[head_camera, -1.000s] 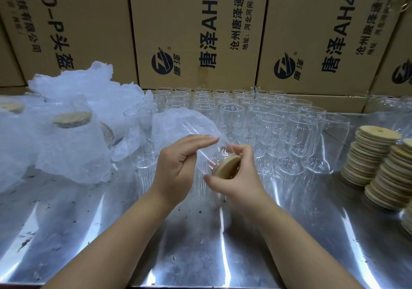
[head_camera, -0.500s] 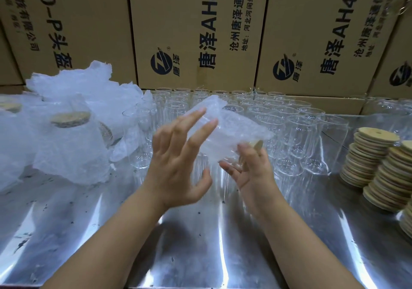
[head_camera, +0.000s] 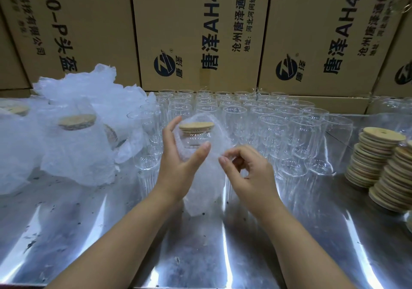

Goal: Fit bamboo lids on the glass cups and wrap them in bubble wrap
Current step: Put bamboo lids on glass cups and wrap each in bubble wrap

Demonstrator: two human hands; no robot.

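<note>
On the steel bench (head_camera: 89,233), below the fingers (head_camera: 173,124) | empty cups (head_camera: 301,137) ranked just beyond them, lid stacks (head_camera: 374,155) well to their right, kept within reach | bubble wrap (head_camera: 200,195) sleeves the upright glass cup (head_camera: 196,138), bamboo lid (head_camera: 196,125) fitted | left hand (head_camera: 176,166) grasps it steady; right hand (head_camera: 252,173) pinches the wrap's edge, apparently to close it.

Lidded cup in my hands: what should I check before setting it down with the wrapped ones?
1. Bamboo lid seated level on the lidded cup: ok.
2. Bubble wrap closed over the lid: not ok, the top is open.
3. Left hand grips the cup through the wrap: ok.
4. Right hand pinches the wrap's edge: ok, as far as it shows.
5. Wrap closed under the base: cannot tell.
6. Landing spot: ok, bare metal table shows in front of the wrapped cups.
</note>
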